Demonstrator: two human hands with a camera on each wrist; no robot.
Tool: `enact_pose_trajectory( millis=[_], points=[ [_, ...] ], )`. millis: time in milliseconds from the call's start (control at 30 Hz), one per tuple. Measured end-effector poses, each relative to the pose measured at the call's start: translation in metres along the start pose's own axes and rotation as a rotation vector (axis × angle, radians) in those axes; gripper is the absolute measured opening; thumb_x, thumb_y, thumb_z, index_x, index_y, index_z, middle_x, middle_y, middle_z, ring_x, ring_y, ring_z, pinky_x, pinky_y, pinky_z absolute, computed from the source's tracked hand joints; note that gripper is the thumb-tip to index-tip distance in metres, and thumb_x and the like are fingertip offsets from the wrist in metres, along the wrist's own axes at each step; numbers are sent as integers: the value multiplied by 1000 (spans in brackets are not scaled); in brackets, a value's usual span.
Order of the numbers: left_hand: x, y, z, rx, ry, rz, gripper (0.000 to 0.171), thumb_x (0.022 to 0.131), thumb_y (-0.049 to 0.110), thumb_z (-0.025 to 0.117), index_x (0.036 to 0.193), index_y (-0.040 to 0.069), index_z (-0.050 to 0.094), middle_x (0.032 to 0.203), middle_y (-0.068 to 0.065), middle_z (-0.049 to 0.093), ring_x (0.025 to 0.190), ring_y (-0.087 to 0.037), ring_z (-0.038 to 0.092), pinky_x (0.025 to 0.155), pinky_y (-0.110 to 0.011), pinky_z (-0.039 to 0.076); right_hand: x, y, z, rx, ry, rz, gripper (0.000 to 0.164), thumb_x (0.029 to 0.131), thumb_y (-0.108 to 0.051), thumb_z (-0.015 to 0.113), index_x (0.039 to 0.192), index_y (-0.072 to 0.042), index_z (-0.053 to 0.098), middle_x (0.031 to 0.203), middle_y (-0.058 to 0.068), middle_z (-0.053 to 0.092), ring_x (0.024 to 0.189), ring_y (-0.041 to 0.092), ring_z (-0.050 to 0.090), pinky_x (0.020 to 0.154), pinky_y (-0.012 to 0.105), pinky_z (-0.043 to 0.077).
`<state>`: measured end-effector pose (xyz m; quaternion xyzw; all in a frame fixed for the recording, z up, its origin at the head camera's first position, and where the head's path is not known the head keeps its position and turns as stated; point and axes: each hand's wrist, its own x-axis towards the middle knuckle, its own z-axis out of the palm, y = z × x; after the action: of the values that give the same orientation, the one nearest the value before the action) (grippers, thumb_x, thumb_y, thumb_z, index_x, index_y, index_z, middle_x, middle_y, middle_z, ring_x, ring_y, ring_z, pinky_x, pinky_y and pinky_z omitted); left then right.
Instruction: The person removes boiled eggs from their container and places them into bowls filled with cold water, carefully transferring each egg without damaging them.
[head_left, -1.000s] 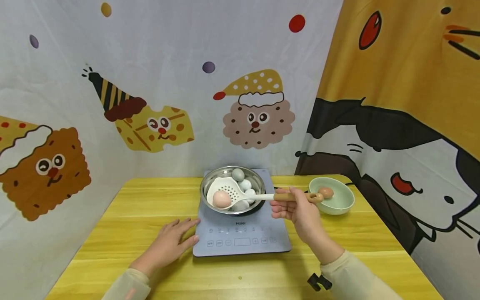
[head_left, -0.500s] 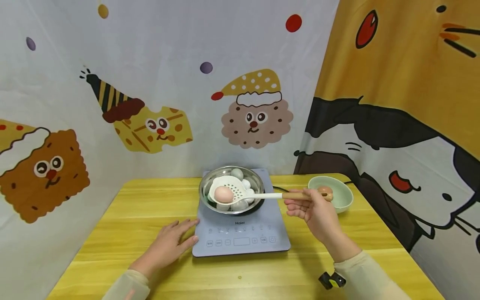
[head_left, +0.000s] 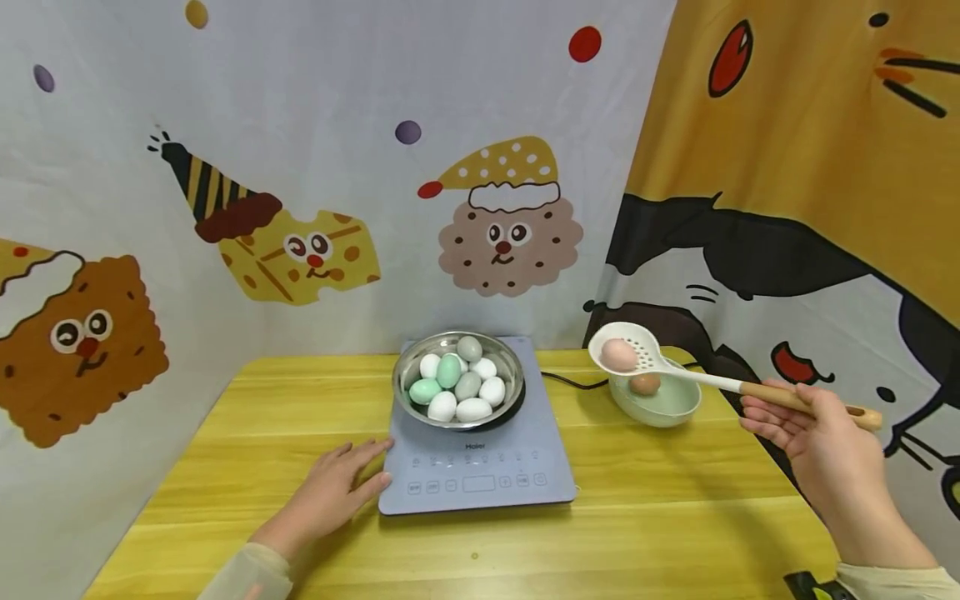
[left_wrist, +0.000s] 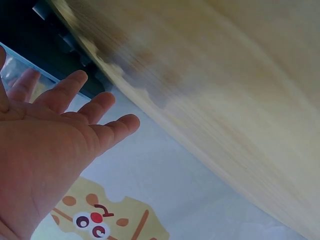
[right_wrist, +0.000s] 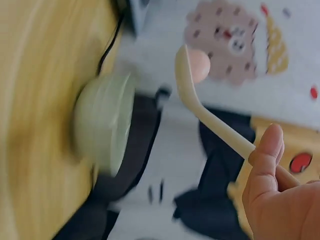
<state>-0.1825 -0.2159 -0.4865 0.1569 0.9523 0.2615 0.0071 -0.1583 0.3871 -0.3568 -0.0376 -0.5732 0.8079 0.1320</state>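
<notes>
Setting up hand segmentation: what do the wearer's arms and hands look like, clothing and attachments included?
Left hand and right hand are ungloved. Left sleeve and right sleeve are pale cream and end at the wrists; the left one has a pinkish patch. A black device with some yellow-green sits beside the right cuff.

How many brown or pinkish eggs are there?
2: a pinkish egg on the slotted spoon and a brown egg in the green bowl. More may be hidden.

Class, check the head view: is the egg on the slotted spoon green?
No, the egg on the slotted spoon is pale pink, while the green eggs lie in the metal bowl.
</notes>
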Motion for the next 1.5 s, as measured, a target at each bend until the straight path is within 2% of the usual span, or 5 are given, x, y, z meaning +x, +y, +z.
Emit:
enact_pose_trajectory(
  millis=[267,700,967,1167,1500],
  points=[
    [-7,-2,-2,9,10,-13,59,108,55,58,159,26,54,159,-19,57,145,-62,45,122,-77,30,-1,9,-33,-162,230,-28,32,114,-25,50,103,-19,80,88,0,84,74,14,82,63,33,67],
    [-4,-4,1,-1,6,-23,59,108,57,56,160,28,52,160,-18,56,147,-62,43,122,-78,30,-25,32,-26,-629,121,-211,34,112,-25,57,137,-5,70,96,-12,83,74,11,81,72,21,65],
    [-5,-3,2,-10,6,-16,59,108,55,57,159,27,53,159,-19,56,146,-63,43,121,-78,29,-42,46,-11,-1116,-163,-809,27,103,-4,68,128,4,75,119,-16,78,100,-22,66,86,-2,51],
    [-4,-2,2,-11,5,-18,59,108,55,57,160,27,52,160,-19,55,147,-63,42,122,-79,29,-44,43,-1,-1426,-351,-1192,58,113,-44,40,120,0,78,97,3,74,84,6,65,71,9,56],
    [-3,-1,1,-6,-8,-23,60,108,56,56,160,27,52,160,-19,56,147,-63,42,123,-78,28,-50,26,37,-1223,-273,-1410,49,113,-30,48,120,10,74,88,16,72,81,8,60,74,1,51]
  ],
)
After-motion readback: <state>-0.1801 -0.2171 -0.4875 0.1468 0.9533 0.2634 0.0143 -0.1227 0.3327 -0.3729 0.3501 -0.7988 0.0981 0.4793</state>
